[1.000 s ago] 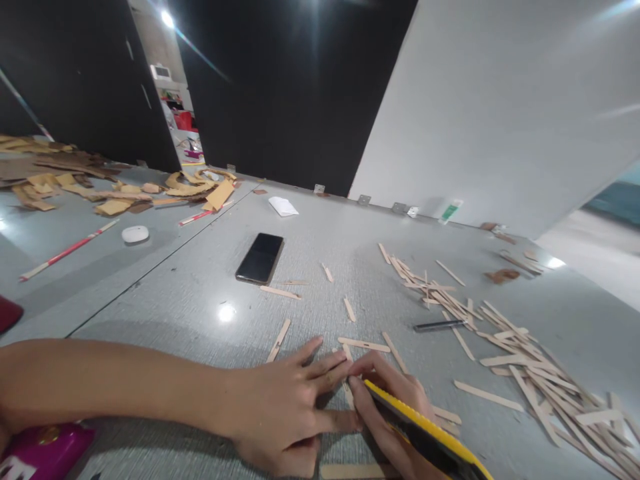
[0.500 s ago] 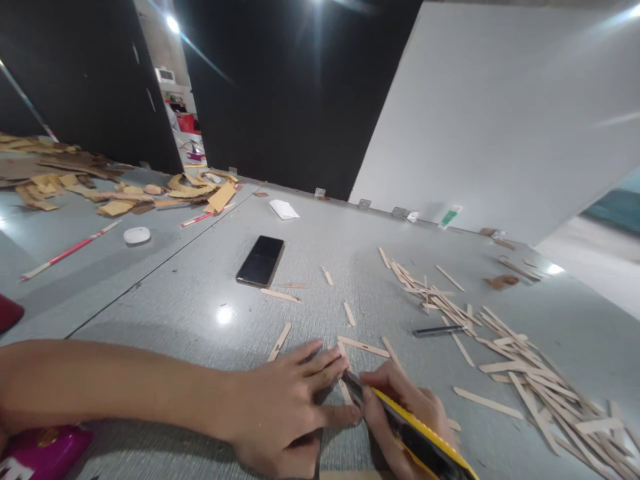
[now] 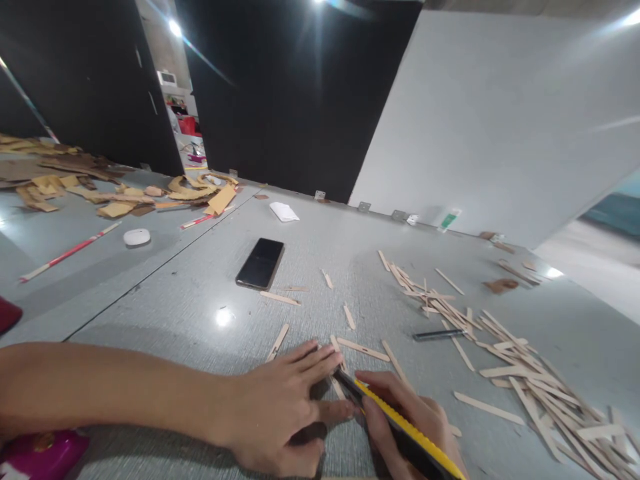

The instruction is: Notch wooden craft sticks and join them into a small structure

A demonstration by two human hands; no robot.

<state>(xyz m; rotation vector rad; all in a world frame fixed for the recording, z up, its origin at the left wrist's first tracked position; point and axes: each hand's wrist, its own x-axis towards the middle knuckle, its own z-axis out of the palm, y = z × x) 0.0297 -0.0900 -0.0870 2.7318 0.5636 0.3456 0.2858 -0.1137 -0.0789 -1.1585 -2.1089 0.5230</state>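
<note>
My left hand (image 3: 285,407) lies with fingers spread, its fingertips pressing a wooden craft stick (image 3: 337,387) down on the grey table. In my right hand (image 3: 400,407) is a yellow and black utility knife (image 3: 407,430), gripped like a pen. The tip of its blade meets the stick beside my left fingertips. Part of that stick is hidden under the fingers. Just beyond my hands lie a craft stick with a small dark notch (image 3: 363,349) and a plain one (image 3: 395,361). Another notched stick (image 3: 278,341) rests behind my left hand.
A phone (image 3: 261,263) lies farther back. To the right spreads a pile of craft sticks (image 3: 535,380), with a dark slim bar (image 3: 439,335) beside it. Cardboard scraps (image 3: 120,199), a white case (image 3: 137,237) and a magenta object (image 3: 45,453) are on the left.
The stick under my left fingers has shifted slightly left, together with the fingertips and the knife's tip. My right hand still grips the knife.
</note>
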